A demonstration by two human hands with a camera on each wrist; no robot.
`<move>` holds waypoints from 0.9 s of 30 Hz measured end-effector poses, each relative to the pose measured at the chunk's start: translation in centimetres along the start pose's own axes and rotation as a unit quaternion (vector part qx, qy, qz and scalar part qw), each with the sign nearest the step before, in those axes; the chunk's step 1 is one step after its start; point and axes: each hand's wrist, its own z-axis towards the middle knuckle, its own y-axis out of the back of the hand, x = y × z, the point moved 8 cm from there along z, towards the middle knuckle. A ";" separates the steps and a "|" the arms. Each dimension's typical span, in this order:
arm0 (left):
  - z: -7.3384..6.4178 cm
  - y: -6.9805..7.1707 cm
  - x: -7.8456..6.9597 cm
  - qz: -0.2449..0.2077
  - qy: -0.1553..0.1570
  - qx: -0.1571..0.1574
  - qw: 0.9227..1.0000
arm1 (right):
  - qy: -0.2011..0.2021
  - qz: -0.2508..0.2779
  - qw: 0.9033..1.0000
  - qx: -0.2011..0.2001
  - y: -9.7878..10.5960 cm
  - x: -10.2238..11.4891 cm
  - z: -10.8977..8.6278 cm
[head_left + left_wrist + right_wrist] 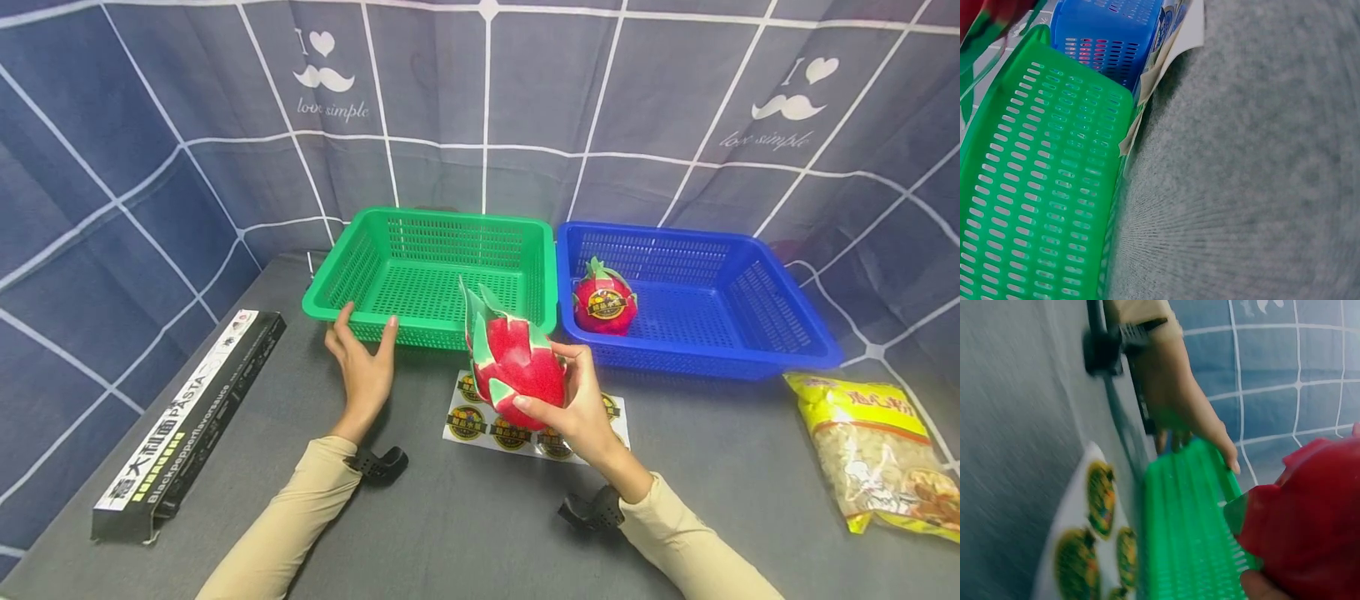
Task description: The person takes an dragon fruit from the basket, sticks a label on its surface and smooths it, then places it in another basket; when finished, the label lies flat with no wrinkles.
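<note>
My right hand grips a red dragon fruit with green leaf tips, thumb on the near side and fingers behind. The fruit is held above a white sheet of round stickers and overlaps the front of the green basket in the head view. At that basket's front left rim is my left hand, thumb and fingers spread, fingertips right at the rim. A second dragon fruit, with a round black and gold sticker, sits in the left end of the blue basket.
A long black pasta box lies along the table's left side. On the right lies a yellow and clear bag of pale pieces. A grey-blue checked curtain hangs behind the baskets. Both baskets stand side by side on the grey table.
</note>
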 end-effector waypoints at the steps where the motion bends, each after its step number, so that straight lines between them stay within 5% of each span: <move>1: 0.0 0.0 0.0 -0.001 -0.001 0.000 1.000 | -0.009 -0.007 1.000 0.005 0.0 -0.2 -0.4; 7: 0.1 -0.1 -0.3 -0.003 -0.005 0.000 1.000 | -0.038 -0.022 0.999 0.015 0.1 -0.8 -2.8; 16: -0.2 -0.2 -0.1 -0.003 -0.007 0.006 1.000 | -0.020 -0.028 0.999 -0.013 0.3 -0.7 -7.1; 27: -0.1 -0.1 0.0 0.000 -0.005 0.005 1.000 | -0.060 -0.040 0.994 -0.079 -0.4 -2.1 -11.0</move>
